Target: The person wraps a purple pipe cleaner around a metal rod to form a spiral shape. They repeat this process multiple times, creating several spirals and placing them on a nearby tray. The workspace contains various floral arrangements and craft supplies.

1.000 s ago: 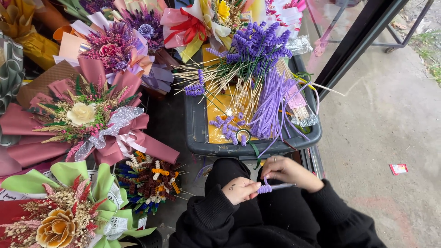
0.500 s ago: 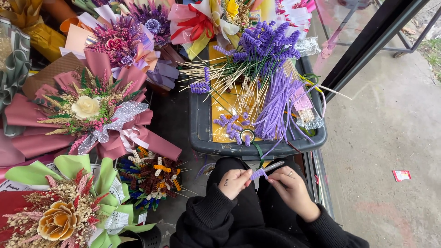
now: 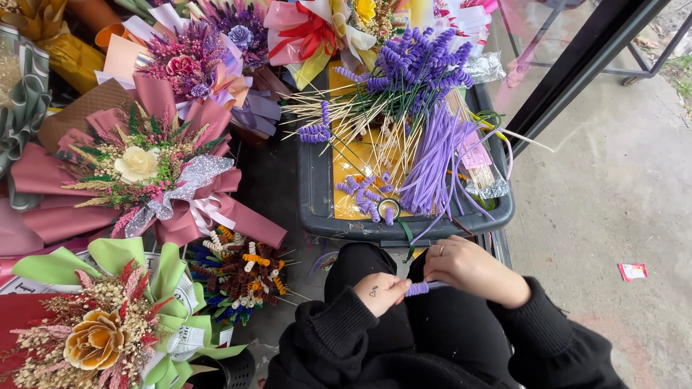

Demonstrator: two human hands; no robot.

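1. Left hand [image 3: 383, 293] sits low over the lap, fingers curled shut, pinching one end of a purple coiled pipe cleaner [image 3: 417, 289].
2. Right hand [image 3: 470, 265] is just beside it, fingers bent down over the other end of the same pipe cleaner; a ring shows on 1 finger. How tight this grip is cannot be told, as the fingertips are hidden.
3. The pipe cleaner lies level between the 2 hands, above the black-clad knees, just in front of the tray.
4. Dark grey tray [image 3: 315, 189] stands straight ahead, touching the knees' far side. It holds thin wooden sticks [image 3: 346, 126], many tipped with purple coils, and a loose bundle of straight purple pipe cleaners [image 3: 432, 162].
5. A cluster of finished purple coil stems [image 3: 422, 61] fans out at the tray's far end.
6. Left of the tray: a pink-wrapped bouquet [image 3: 140, 176] with a cream rose and silver ribbon.
7. Nearer, lower left: a green-wrapped bouquet [image 3: 108, 328] with a tan paper flower.
8. Between that and the lap: a small bunch of orange, brown and blue coil stems [image 3: 241, 274].
9. A small red wrapper [image 3: 633, 271] lies on the concrete floor [image 3: 620, 187], well apart to the right.
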